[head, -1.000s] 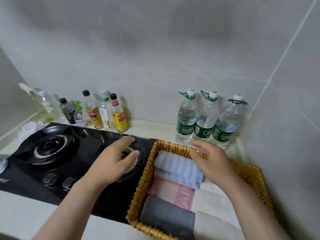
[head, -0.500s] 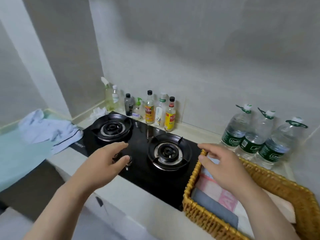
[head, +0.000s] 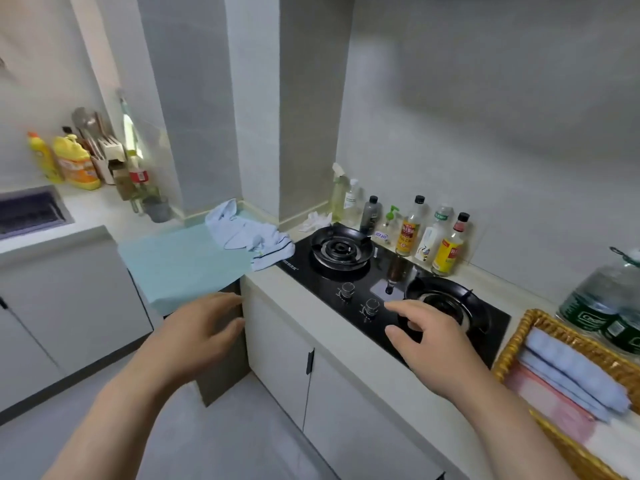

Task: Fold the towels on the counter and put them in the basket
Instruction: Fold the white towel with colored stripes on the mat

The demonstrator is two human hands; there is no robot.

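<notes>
Pale kitchen table (head: 273, 282) with black stove (head: 381, 282): crumpled blue towel (head: 249, 233) lying ahead of left fingers (head: 221, 298), slightly rightward, long axis slanting toward the stove; farther from right fingers (head: 405, 308). Both sets relaxed, holding nothing. Basket (head: 512, 344) off to the right of right fingers.

Over on the counter (head: 266, 282), a pale blue towel (head: 247, 233) sits unfolded, bunched in a loose heap, its dark-striped hem trailing toward the front. Right beside it, touching on the left, a mint-green towel (head: 180, 261) lies spread flat and smooth, its near edge hanging over the front. Far right, the wicker basket (head: 516, 344), golden weave, stands partly out of frame. Inside it, a folded blue towel (head: 571, 372) lies against the back wall, a folded pink towel (head: 550, 407) snug in front of it, and something white (head: 613, 441) shows beyond, too blurred to make out.
</notes>
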